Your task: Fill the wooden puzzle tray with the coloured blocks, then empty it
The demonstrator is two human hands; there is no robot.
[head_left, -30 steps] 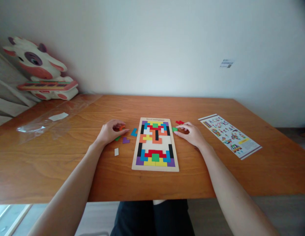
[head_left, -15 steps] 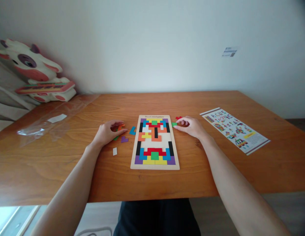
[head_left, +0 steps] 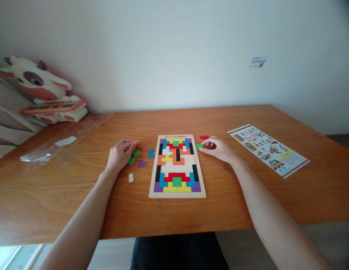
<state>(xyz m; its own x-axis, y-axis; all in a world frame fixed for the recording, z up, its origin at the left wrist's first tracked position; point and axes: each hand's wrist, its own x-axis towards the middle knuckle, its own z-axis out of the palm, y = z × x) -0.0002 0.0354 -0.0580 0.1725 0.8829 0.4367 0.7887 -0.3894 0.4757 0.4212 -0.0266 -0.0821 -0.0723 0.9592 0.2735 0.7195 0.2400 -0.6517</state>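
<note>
A wooden block puzzle board (head_left: 177, 194) with coloured pieces set in it lies on the table between my hands. Bare wood shows in the board's middle. To its left, my left hand (head_left: 120, 154) is closed, and a sliver of an orange puzzle piece (head_left: 139, 143) shows at its fingertips. Close by lie a green square piece (head_left: 136, 153), another green piece (head_left: 131, 161), a purple piece (head_left: 142, 164), a blue piece (head_left: 151, 153) and a white piece (head_left: 131, 177). My right hand (head_left: 218, 148) pinches the edge of a green puzzle piece (head_left: 199, 147) beside the board. Behind it lies a red piece (head_left: 204, 137).
A printed pattern sheet (head_left: 267, 150) lies on the right of the table (head_left: 219, 210). At the far left are a clear plastic bag (head_left: 42, 157) and a cow-shaped toy keyboard (head_left: 50, 93). The wall (head_left: 169, 52) stands behind.
My left fingers have drawn together and shifted slightly, uncovering the green pieces while the orange piece is now mostly hidden. My right hand stays at the green piece. The view has tilted slightly.
</note>
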